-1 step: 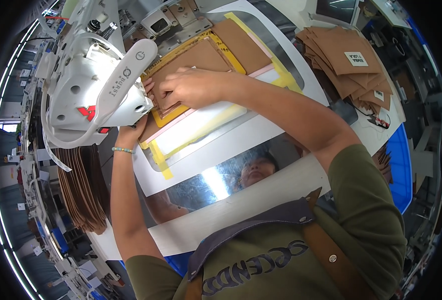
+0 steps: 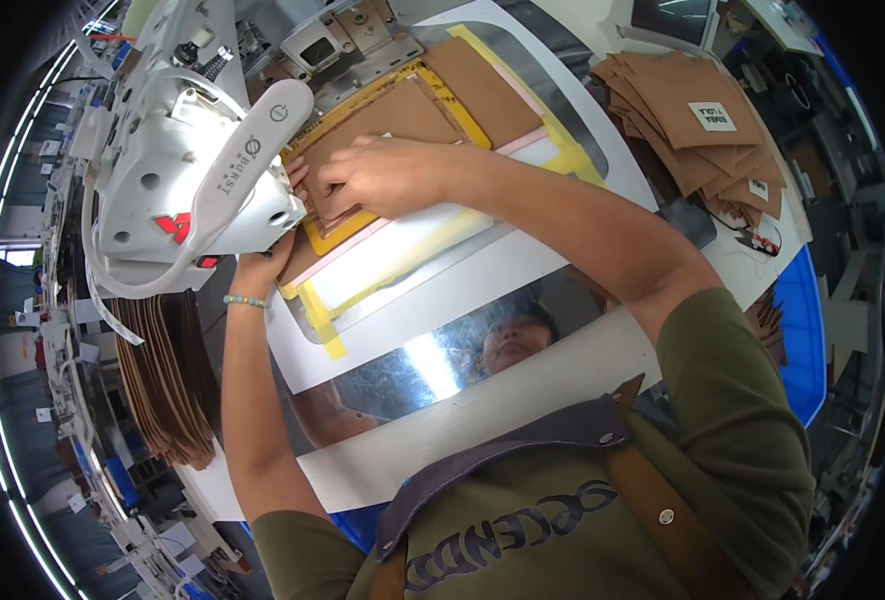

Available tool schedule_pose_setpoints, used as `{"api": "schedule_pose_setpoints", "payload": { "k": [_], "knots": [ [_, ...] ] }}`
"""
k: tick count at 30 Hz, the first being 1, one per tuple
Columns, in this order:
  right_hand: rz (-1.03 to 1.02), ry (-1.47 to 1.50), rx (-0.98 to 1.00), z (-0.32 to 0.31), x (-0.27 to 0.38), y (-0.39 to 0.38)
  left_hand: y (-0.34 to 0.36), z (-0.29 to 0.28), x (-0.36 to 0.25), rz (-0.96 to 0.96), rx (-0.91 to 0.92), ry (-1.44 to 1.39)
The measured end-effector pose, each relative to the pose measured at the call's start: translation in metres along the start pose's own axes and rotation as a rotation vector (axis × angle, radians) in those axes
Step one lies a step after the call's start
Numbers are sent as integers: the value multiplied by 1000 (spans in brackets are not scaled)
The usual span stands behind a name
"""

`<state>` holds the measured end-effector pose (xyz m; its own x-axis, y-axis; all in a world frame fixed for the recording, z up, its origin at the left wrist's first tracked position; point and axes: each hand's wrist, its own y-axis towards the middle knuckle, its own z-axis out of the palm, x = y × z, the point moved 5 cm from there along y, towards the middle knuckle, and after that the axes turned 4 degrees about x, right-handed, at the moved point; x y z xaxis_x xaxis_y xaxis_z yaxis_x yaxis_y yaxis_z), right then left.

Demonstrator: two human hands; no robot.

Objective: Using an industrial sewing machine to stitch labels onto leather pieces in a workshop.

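My right hand (image 2: 387, 177) rests on a brown flat panel (image 2: 402, 112) framed by a yellow template (image 2: 477, 128). Its fingers are curled down onto the panel's lower left part; what they may pinch is hidden beneath them. Most of my left hand (image 2: 297, 175) is behind the white head of a sewing machine (image 2: 187, 190). Only its fingertips show, laid out along the template's left side, with the beaded wrist below the machine head. The template sits on a white sheet (image 2: 362, 355) edged with yellow tape.
Brown flat pieces with white labels (image 2: 682, 110) are piled at the right. A row of brown pieces (image 2: 167, 380) stands at the left below the machine. A shiny metal plate (image 2: 432, 365) lies in front of me. Small snips (image 2: 759, 242) and a blue bin (image 2: 807, 340) are at the right edge.
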<state>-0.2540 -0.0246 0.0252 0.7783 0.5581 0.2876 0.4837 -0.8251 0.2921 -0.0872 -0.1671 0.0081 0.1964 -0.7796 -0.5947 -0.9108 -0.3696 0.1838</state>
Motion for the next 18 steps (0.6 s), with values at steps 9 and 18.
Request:
{"api": "schedule_pose_setpoints", "payload": {
  "k": [9, 18],
  "knots": [
    [43, 66, 5, 1, -6, 2, 0, -4, 7, 121, 26, 169],
    [41, 43, 19, 2, -3, 17, -35, -13, 74, -82, 62, 496]
  ]
}}
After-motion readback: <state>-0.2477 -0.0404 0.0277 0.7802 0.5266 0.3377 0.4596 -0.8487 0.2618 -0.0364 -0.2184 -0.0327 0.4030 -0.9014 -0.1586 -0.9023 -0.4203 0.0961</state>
